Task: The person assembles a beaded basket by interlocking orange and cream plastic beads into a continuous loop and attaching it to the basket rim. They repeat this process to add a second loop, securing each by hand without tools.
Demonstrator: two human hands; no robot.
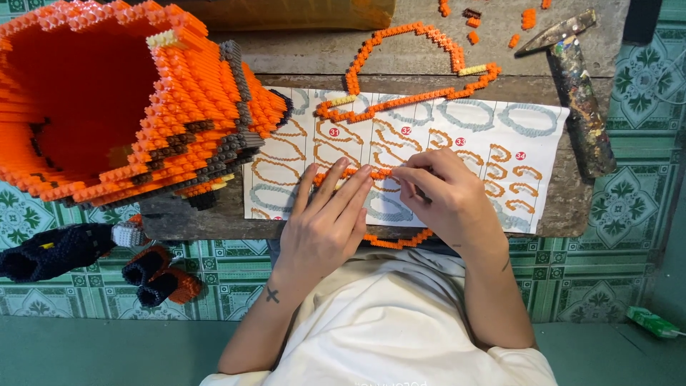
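My left hand (330,218) lies flat with fingers spread on a thin strip of small orange blocks (350,174), pressing it onto a white instruction sheet (529,154). My right hand (443,193) pinches the same strip at its right end, fingertips meeting those of the left. The strip's lower loop (400,241) shows below the hands at the board's front edge. A finished orange block outline (407,96) lies on the sheet's far edge.
A large hollow orange block model (128,100) with brown and grey bands fills the upper left. A hammer (579,93) lies at the right of the wooden board (572,207). Loose orange blocks (529,18) sit far back. Black and orange block parts (161,275) rest on green tiles.
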